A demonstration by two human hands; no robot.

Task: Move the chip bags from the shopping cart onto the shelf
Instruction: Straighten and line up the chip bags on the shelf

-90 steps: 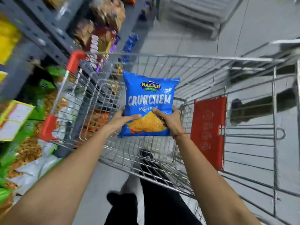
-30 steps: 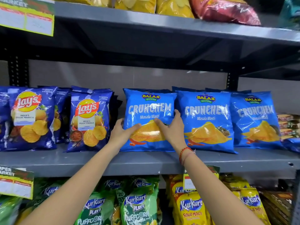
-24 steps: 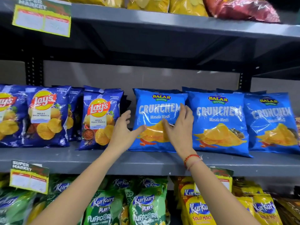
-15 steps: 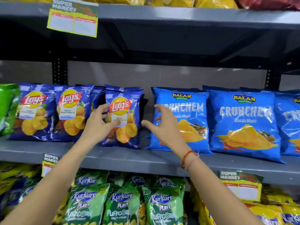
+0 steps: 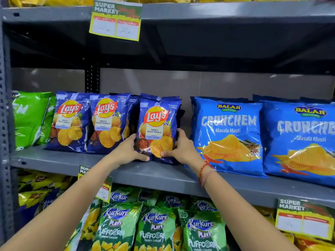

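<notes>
Straight ahead I see a grey metal shelf (image 5: pixel 163 175) filling the width of the view, stocked with upright snack bags. On its right side stand 2 large light-blue Crunchem bags; the nearer one (image 5: pixel 228 134) sits just beside my right hand, and the other (image 5: pixel 301 140) runs off the right edge. On the left side stand 3 dark-blue Lay's bags in a row, with more bags tucked behind them, and a green bag (image 5: pixel 30 118) at the far left. The rightmost Lay's bag (image 5: pixel 157 127) is upright on the shelf, near its front edge, and both of my hands are on it. My left hand (image 5: pixel 127 151) clasps its lower left corner, thumb across the front. My right hand (image 5: pixel 182 148) clasps its lower right edge, thumb on the front and fingers curled round the side, with a red thread bracelet (image 5: pixel 204 172) at the wrist. Below the shelf, green Kurkure Puffcorn bags (image 5: pixel 154 227) stand in a row. A yellow price tag (image 5: pixel 116 22) hangs from the shelf above.
</notes>
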